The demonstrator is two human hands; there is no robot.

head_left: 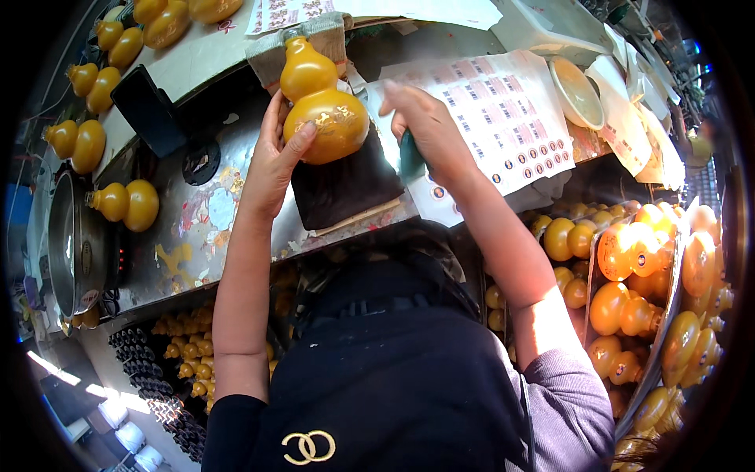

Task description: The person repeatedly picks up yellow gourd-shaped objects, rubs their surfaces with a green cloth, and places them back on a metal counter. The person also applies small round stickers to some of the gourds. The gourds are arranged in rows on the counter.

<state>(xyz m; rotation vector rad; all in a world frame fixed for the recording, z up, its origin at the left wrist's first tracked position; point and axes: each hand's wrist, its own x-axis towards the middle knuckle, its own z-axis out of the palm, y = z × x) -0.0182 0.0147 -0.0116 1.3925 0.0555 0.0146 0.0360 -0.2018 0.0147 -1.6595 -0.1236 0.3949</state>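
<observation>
My left hand is closed around the lower bulb of a glossy amber gourd-shaped bottle, thumb on its front. Gold decoration marks the bulb. The bottle's neck points away from me, over a folded grey cloth. Beneath it lies a dark cloth pad on a board. To the right, my right hand is over a sheet of printed labels, its forefinger and thumb blurred near the bottle. A flat dark green piece is tucked under its curled fingers; its kind is unclear.
More gourd bottles stand along the left, beside a round metal pan and a dark upright phone-like slab. A shallow bowl sits at the right. Crates below the bench hold several gourds. The metal bench is paint-stained.
</observation>
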